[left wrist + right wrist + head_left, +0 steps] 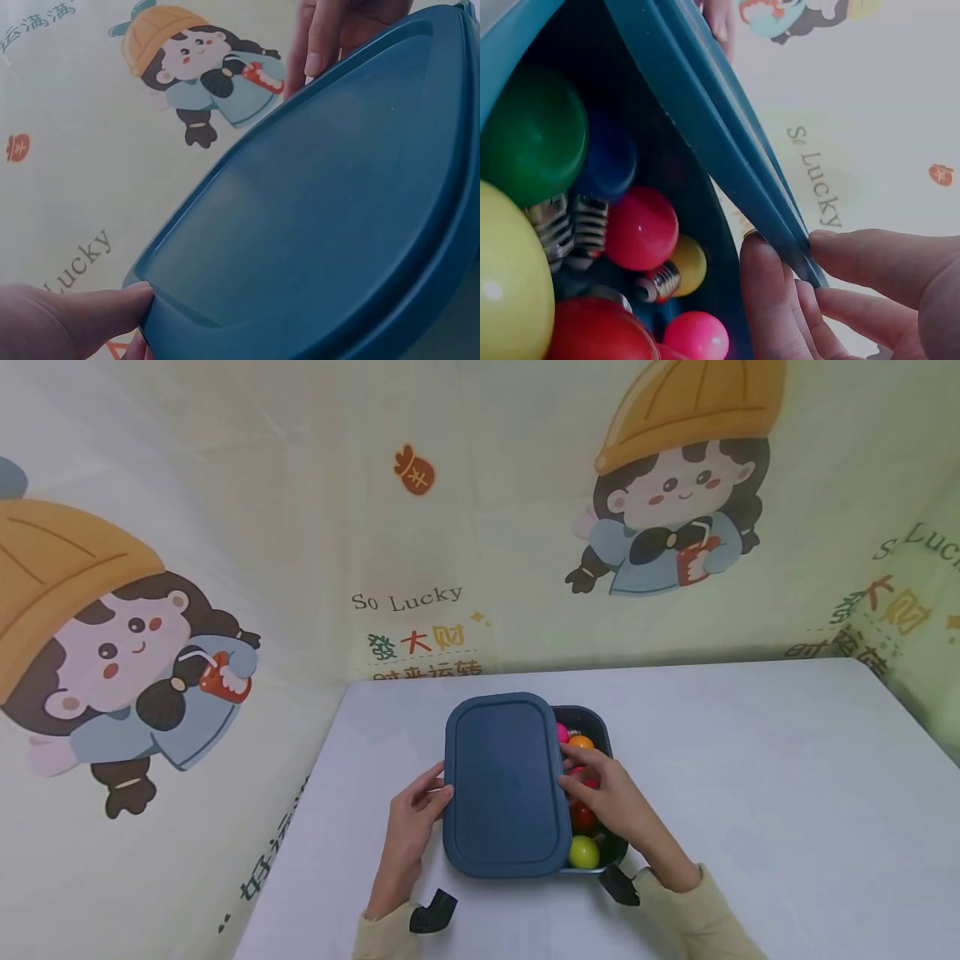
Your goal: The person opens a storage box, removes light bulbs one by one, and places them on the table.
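Note:
A blue rectangular lid (pixel 507 785) lies shifted to the left over a dark blue box (pixel 619 852), whose right part is uncovered. At the lid's left edge, my left hand (pixel 412 814) pinches the rim, with the thumb (pixel 112 311) on top. My right hand (pixel 611 793) pinches the opposite edge between thumb and fingers, above the box opening. Inside the box are several coloured light bulbs with screw bases, among them a green bulb (pixel 540 135), a yellow bulb (pixel 510 277), a red bulb (pixel 600 330) and a blue bulb (pixel 607 154). The lid hides the box's left part.
The box stands on a white table (pixel 750 777). Behind and to the left hangs a pale cloth (pixel 510 527) with printed cartoon figures and lettering. Dark straps (pixel 433 912) show at both wrists, over light sleeves.

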Tool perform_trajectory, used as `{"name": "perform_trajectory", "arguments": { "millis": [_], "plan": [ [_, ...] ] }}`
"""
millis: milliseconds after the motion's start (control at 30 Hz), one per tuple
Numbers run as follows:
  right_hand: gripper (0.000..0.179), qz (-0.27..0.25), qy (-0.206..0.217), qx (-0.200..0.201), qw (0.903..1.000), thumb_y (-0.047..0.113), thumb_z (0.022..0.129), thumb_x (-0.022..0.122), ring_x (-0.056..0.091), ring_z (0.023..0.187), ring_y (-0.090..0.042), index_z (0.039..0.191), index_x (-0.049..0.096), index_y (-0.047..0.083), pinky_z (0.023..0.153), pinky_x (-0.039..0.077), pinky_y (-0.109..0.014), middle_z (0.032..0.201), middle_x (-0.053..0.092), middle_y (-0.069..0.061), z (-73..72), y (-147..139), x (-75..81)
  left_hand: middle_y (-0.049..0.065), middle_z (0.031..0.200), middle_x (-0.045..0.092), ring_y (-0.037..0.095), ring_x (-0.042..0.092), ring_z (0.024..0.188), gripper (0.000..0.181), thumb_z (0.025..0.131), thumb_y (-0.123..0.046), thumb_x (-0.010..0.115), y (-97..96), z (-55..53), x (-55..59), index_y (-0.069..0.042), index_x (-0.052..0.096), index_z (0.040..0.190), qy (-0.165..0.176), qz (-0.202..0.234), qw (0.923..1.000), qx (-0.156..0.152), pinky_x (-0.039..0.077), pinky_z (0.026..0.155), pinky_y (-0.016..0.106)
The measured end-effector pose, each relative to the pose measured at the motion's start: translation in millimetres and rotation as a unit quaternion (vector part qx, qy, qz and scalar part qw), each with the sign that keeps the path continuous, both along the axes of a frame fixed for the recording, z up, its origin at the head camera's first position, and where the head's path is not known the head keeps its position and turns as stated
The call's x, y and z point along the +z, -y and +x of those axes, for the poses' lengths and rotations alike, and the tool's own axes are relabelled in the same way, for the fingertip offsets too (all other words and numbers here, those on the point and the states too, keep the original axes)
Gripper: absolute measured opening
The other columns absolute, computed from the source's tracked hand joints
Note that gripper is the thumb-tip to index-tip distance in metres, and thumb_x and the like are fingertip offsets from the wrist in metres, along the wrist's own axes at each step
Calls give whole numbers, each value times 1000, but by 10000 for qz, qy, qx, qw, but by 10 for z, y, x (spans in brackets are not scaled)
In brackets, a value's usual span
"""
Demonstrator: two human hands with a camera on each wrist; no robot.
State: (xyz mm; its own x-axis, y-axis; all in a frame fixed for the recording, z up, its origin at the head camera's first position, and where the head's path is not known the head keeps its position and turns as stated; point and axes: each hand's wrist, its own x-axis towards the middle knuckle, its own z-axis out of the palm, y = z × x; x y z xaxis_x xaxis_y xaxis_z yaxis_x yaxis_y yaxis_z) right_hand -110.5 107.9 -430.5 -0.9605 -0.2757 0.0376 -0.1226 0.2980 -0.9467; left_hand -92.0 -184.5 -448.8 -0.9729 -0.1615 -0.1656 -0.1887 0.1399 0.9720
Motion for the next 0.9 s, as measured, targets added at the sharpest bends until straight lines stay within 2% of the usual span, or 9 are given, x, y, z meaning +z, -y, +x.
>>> {"name": "perform_trajectory", "arguments": {
  "millis": [167, 433, 633, 800, 900],
  "plan": [
    [49, -180, 193, 104, 9996, 4, 95, 64, 68, 84, -21, 140, 49, -6, 74, 60, -29, 112, 61, -19, -12, 102, -14, 12, 116, 61, 15, 64, 95, 46, 92, -21, 72, 102, 5, -15, -17, 61, 137, 49, -80, 9999, 74, 56, 79, 21],
    [50, 105, 72, 235, 9996, 6, 94, 65, 69, 83, -17, 141, 50, -5, 74, 55, -21, 111, 62, -16, -27, 212, -37, 12, 116, 62, 12, 64, 93, 45, 92, -20, 72, 239, 32, -56, -16, 62, 136, 25, -80, 9999, 120, 54, 78, 21],
    [51, -19, -97, 447, 9990, 5, 95, 64, 69, 89, -22, 141, 47, -9, 72, 58, -24, 114, 60, -20, -24, 266, -33, 12, 118, 61, 11, 64, 93, 45, 93, -21, 71, 307, 43, -53, -16, 62, 136, 78, -172, 9997, 174, 54, 79, 20],
    [53, -279, 114, 470, 9984, 5, 95, 64, 68, 92, -25, 143, 45, -7, 73, 60, -32, 117, 57, -21, -21, 346, -46, 14, 120, 61, 10, 63, 92, 45, 94, -21, 70, 383, 49, -45, -16, 60, 137, 90, -293, 9994, 162, 54, 78, 19],
    [54, -250, 237, 457, 9984, 7, 95, 64, 68, 94, -24, 144, 45, -5, 74, 60, -31, 118, 56, -19, -21, 407, -43, 14, 120, 61, 10, 63, 92, 45, 94, -21, 70, 429, 55, -36, -15, 60, 137, 109, -339, 9992, 185, 54, 78, 19]
  ]
}}
